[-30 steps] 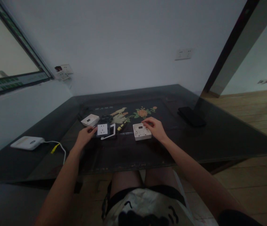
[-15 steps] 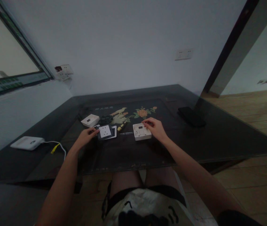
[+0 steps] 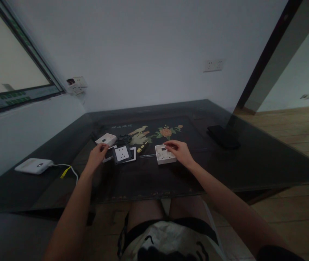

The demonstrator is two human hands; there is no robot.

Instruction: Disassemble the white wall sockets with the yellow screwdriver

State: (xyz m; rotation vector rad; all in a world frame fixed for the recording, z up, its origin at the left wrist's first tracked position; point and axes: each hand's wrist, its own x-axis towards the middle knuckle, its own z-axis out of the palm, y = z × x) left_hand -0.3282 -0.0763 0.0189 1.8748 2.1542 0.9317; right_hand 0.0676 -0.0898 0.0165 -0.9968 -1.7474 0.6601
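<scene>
My right hand [image 3: 181, 152] grips the far right edge of an open white socket back box [image 3: 165, 158], which rests on the dark table with its hollow side up. My left hand [image 3: 97, 158] has its fingers curled together at the near side of a second white back box [image 3: 107, 138]. Whether they pinch anything is hidden. Just right of that hand, a dark-edged socket panel with a white face [image 3: 122, 153] lies over white cover frames [image 3: 133, 153]. Behind them is a dark heap [image 3: 123, 139] that I cannot make out.
A yellow and black tool [image 3: 143, 146] lies between the socket parts and the right-hand box. A white power bank [image 3: 34, 166] with a cable and yellow tag is on the left. A black flat object [image 3: 223, 137] lies on the table [image 3: 198, 177] at right.
My left hand has left the socket panel's edge and moved up and left to the second back box, uncovering part of a white frame. My right hand stays on its box.
</scene>
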